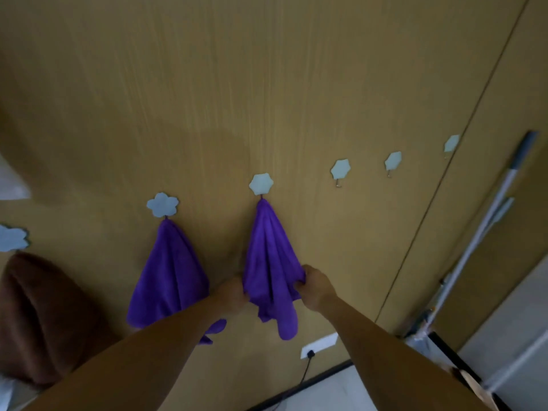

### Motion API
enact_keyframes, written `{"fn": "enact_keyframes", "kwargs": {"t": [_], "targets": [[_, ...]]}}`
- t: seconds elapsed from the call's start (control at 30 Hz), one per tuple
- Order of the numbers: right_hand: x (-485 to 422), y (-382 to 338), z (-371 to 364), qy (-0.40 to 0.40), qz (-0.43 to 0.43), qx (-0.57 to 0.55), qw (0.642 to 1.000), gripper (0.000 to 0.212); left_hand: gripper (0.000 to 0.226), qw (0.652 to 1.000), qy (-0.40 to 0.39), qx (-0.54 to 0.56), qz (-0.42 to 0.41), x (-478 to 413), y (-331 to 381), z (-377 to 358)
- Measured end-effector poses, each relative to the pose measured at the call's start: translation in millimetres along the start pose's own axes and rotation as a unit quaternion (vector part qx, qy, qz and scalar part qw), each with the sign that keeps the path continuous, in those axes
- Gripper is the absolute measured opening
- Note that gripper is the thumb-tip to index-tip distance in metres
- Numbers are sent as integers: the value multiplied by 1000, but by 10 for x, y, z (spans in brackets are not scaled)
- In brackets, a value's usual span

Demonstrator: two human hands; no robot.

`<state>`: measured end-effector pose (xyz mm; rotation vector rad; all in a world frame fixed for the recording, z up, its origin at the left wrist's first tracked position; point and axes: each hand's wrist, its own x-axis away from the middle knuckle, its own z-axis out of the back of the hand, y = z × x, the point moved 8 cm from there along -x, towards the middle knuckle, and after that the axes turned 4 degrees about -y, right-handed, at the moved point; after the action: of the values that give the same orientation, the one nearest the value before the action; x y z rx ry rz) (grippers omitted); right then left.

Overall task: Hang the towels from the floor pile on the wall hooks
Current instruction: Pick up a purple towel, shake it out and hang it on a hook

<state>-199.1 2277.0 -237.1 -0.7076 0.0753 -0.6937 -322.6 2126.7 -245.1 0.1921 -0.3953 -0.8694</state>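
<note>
A purple towel [268, 262] hangs from a pale flower-shaped hook [261, 184] on the wooden wall. My left hand [232, 295] pinches its left edge and my right hand [315, 287] grips its right edge, both near the towel's lower half. A second purple towel [167, 277] hangs from the hook [162, 204] to the left, partly behind my left forearm. A brown towel [38, 315] hangs under the hook [12, 238] at the far left. The floor pile is out of view.
Three bare flower hooks [340, 169] [393, 161] [451, 143] run up to the right. A mop handle [486, 232] leans at the right beside a white cabinet [513, 345]. A wall socket [318, 345] with a black cord sits low on the wall.
</note>
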Motion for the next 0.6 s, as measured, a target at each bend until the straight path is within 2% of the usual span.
{"fn": "enact_keyframes", "kwargs": {"t": [0.1,0.2,0.23,0.33,0.43,0.6], "targets": [[326,370,-196,-29,-96,17,995,29,13,987,-145,-68,8,120,-83,-395],[813,662,-358,-45,-181,-22,982,34,9,970,-217,-105,-42,217,36,-625],[990,717,-393,-39,-197,-26,979,35,12,963,-230,-117,-73,262,129,-697],[1537,819,-470,13,-224,-29,974,37,48,954,-226,-99,-169,421,495,-876],[2233,942,-614,62,-265,-51,961,40,61,943,-212,-104,-236,686,884,-1107],[3753,1346,-895,93,-374,-92,918,45,76,878,-311,-162,-325,1531,1486,-1915]]}}
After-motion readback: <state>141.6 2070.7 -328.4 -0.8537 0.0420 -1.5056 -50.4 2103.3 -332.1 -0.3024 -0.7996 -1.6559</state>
